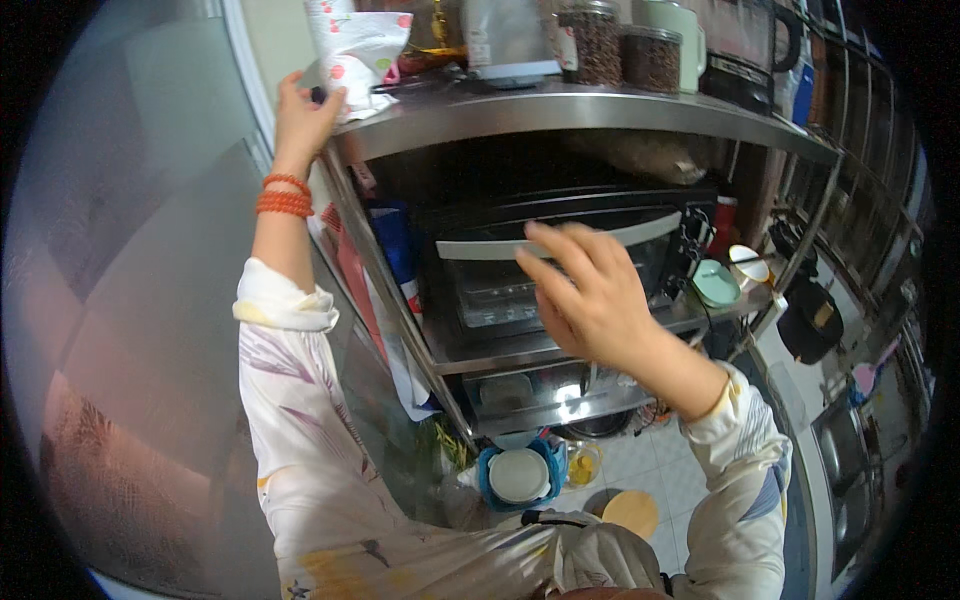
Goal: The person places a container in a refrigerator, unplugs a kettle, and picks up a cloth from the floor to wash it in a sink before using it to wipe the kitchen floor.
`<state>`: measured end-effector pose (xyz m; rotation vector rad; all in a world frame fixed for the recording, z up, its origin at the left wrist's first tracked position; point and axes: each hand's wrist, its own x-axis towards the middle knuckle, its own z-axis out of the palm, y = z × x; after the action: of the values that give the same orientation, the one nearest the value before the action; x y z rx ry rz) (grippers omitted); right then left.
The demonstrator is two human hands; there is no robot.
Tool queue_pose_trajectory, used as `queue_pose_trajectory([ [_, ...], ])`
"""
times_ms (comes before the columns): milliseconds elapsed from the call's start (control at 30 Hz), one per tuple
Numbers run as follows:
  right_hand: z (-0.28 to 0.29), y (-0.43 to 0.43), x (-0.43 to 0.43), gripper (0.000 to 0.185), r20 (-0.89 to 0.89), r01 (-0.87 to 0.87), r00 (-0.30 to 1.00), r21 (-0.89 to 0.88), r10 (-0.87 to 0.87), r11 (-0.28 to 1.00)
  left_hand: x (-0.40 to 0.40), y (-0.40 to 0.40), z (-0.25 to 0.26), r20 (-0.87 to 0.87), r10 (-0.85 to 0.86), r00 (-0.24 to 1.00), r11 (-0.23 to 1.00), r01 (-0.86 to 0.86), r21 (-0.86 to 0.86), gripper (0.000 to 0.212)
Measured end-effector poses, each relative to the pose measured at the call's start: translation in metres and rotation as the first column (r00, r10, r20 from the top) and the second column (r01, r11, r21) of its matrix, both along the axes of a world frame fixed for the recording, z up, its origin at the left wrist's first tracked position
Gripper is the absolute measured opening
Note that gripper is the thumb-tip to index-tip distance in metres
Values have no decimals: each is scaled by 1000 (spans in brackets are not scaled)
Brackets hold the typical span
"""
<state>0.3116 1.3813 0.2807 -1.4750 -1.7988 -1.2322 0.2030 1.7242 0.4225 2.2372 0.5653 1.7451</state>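
Note:
My left hand (306,116) is raised at the left end of the steel shelf's top (525,112), thumb and fingers around a small dark thing, beside a white paper or cloth piece with a red fruit print (360,64). What exactly the fingers hold is hard to tell. Red bead bracelets circle that wrist. With nothing in it, my right hand (589,289) hovers in front of a black countertop oven (495,292), its fingers spread and slightly blurred near the pale oven handle (480,250).
Jars of dark granules (600,49), a pale green pitcher (679,30) and a blender (739,67) stand on the top shelf. A green bowl (716,283) sits right of the oven. Below are a lidded blue container (519,476) and a round wooden surface (631,514). A frosted panel (150,262) borders the left.

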Motion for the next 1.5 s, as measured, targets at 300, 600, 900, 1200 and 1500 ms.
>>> queue_pose_trajectory([
  [300,-24,-86,52,54,-182,405,896,-40,-405,913,27,-77,-27,286,227,931,814,-343,469,52],
  [600,128,-35,188,104,-528,693,655,134,-541,708,82,-162,-10,50,-36,998,823,1,567,44],
  [900,159,1,208,110,-713,602,538,-48,-449,797,133,-220,8,-54,-120,991,881,131,454,46],
  [1200,157,-79,267,101,-702,455,675,150,-229,878,213,-230,24,-96,75,993,973,-52,224,75],
  [1500,144,-99,307,103,-697,453,681,162,-223,877,239,-234,24,-278,280,919,958,-250,141,85],
])
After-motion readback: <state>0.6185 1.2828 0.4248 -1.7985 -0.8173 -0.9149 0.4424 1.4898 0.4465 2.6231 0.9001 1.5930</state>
